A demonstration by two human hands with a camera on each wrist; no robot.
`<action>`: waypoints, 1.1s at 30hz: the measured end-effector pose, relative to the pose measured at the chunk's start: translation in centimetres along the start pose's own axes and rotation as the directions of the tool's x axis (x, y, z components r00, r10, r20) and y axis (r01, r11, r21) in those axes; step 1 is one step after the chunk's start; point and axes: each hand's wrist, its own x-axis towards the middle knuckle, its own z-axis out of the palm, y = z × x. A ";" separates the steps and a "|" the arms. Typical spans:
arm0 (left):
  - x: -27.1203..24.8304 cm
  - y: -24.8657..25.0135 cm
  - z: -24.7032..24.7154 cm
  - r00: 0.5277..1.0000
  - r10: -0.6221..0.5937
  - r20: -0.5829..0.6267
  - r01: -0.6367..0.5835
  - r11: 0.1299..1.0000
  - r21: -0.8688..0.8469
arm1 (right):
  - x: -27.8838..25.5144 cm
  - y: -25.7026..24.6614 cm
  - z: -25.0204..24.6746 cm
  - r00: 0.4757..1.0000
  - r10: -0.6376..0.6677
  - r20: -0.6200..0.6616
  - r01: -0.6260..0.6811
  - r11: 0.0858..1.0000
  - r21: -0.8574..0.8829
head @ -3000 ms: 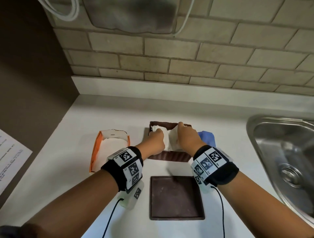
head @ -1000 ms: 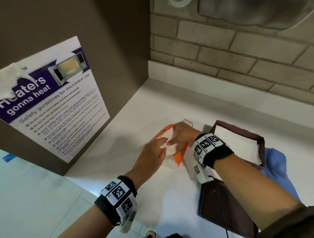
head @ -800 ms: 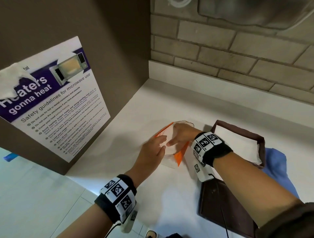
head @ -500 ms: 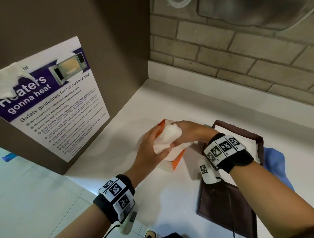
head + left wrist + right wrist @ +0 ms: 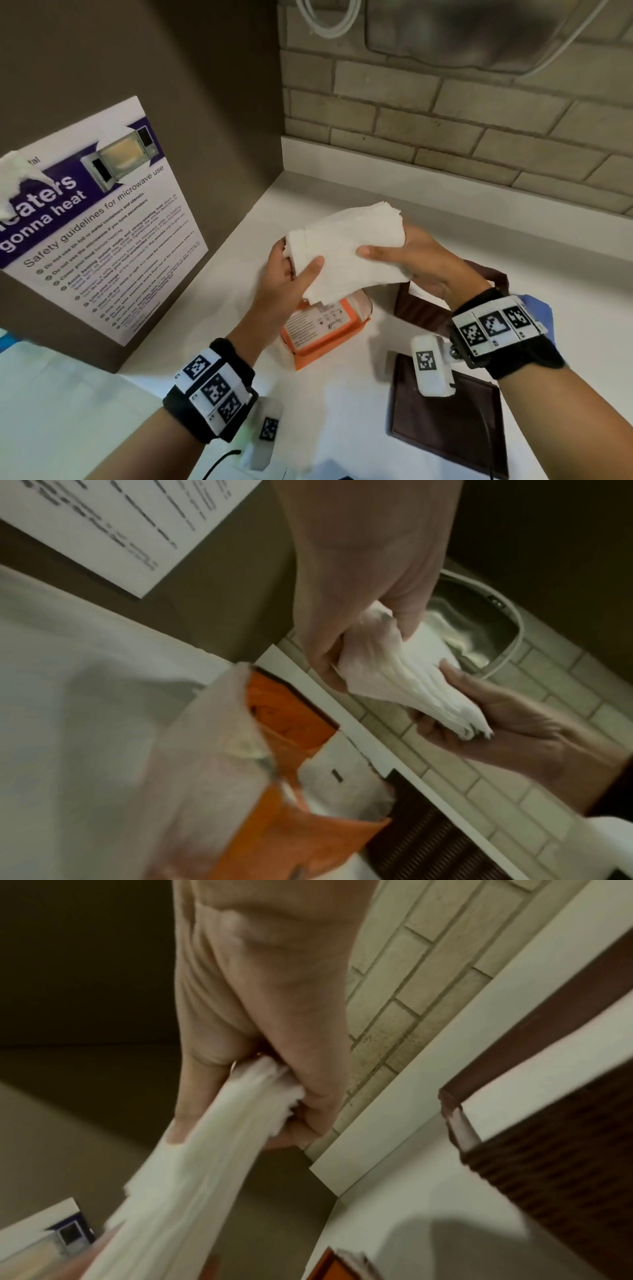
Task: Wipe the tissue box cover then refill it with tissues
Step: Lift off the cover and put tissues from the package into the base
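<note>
A thick stack of white tissues (image 5: 346, 253) hangs in the air above the counter, held at both ends. My left hand (image 5: 291, 274) grips its left end (image 5: 369, 653), thumb on top. My right hand (image 5: 404, 260) grips the right end (image 5: 260, 1091). Below the stack lies the torn orange tissue packet (image 5: 322, 329), open at the top in the left wrist view (image 5: 274, 791). The brown woven tissue box cover (image 5: 428, 308) stands behind my right wrist, mostly hidden; white tissues show inside it (image 5: 548, 1074). Its flat brown lid (image 5: 445, 425) lies on the counter nearer me.
A blue cloth (image 5: 543, 308) peeks out behind my right wrist. A brown side panel with a microwave safety poster (image 5: 102, 219) closes off the left. The brick wall (image 5: 445, 113) runs along the back of the white counter (image 5: 342, 394).
Both hands have pulled the stack of tissues up out of the orange packet and lifted it above the counter. Three seconds ago both hands were at the brown cover.
</note>
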 end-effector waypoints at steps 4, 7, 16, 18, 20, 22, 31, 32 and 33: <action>-0.5 1.0 2.3 0.998 0.046 0.036 -0.046 0.999 0.004 | -0.3 1.0 0.5 0.994 0.002 -0.113 0.012 0.993 0.121; -0.5 1.3 3.5 0.998 0.064 0.021 -0.065 0.997 0.042 | -0.6 1.5 0.4 0.984 -0.014 -0.180 0.035 0.993 0.113; -1.2 0.9 5.4 0.987 0.160 -0.031 -0.159 0.987 0.023 | -2.7 1.8 -1.6 0.976 -0.050 -0.214 0.048 0.999 -0.011; -1.4 1.2 5.9 0.987 0.157 -0.040 -0.156 0.987 0.032 | -3.2 1.8 -1.9 0.967 -0.063 -0.246 0.055 0.998 -0.040; -1.4 1.1 6.3 0.985 0.167 -0.053 -0.164 0.985 0.050 | -3.6 1.9 -2.2 0.955 -0.071 -0.288 0.057 0.997 -0.056; -1.3 1.1 6.8 0.985 0.166 -0.054 -0.162 0.984 0.071 | -4.1 2.1 -2.5 0.940 -0.075 -0.332 0.048 0.995 -0.090; 1.6 0.4 11.0 0.958 0.133 0.255 -0.209 0.931 0.300 | -7.0 3.7 -7.5 0.799 0.003 -0.602 -0.102 0.986 -0.130; 2.1 0.2 11.5 0.951 0.117 0.285 -0.213 0.920 0.330 | -7.4 3.9 -8.1 0.789 0.015 -0.614 -0.113 0.986 -0.121; 2.6 0.0 12.1 0.942 0.103 0.320 -0.218 0.911 0.349 | -7.7 4.3 -8.9 0.778 0.015 -0.628 -0.117 0.986 -0.121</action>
